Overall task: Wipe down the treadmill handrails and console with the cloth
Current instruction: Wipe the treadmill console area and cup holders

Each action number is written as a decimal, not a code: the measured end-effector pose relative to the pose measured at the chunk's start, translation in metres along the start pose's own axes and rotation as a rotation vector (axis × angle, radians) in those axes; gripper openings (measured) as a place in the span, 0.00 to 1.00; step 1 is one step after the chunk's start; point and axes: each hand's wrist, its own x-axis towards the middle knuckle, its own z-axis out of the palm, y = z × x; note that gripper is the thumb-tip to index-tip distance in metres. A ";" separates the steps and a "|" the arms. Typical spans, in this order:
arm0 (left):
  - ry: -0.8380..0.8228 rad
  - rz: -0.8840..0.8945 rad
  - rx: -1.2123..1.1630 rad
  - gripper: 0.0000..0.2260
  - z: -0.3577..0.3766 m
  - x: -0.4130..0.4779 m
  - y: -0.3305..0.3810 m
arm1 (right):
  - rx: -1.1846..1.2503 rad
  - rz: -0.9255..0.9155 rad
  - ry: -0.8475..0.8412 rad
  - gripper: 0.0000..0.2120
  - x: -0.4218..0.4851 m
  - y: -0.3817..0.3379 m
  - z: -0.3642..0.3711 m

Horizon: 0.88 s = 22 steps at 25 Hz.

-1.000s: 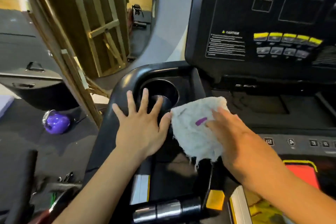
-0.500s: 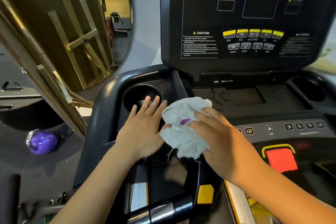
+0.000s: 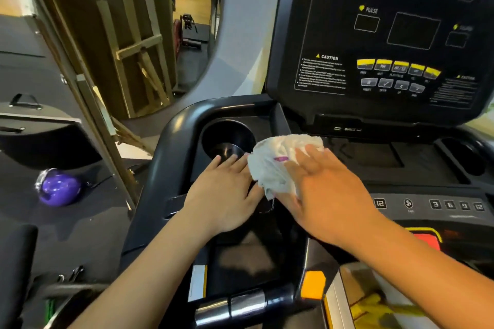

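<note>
Two hands mid-frame: our right hand point(image 3: 328, 195) presses straight fingers on the crumpled white cloth point(image 3: 270, 168), long axis upper right to lower left, beside the treadmill cup holder point(image 3: 227, 139); left hand point(image 3: 224, 195) flat, fingers together.

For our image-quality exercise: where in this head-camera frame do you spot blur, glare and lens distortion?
Head view: motion blur smears the right hand and cloth; glare streaks the black handrail; the wide lens bows the console edges; its caution print is barely legible.
</note>
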 end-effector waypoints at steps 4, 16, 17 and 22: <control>0.084 -0.006 0.007 0.27 -0.004 -0.002 0.004 | -0.147 -0.068 -0.145 0.27 0.064 -0.001 0.002; 0.039 0.010 -0.064 0.25 0.001 0.002 -0.005 | 0.030 -0.038 0.062 0.21 0.035 0.005 0.010; 0.062 0.011 -0.066 0.24 0.002 -0.001 -0.004 | 0.119 0.014 0.140 0.21 0.007 0.005 0.003; 0.090 0.011 -0.068 0.23 0.000 -0.002 0.004 | 0.233 0.059 0.197 0.24 -0.028 0.013 0.001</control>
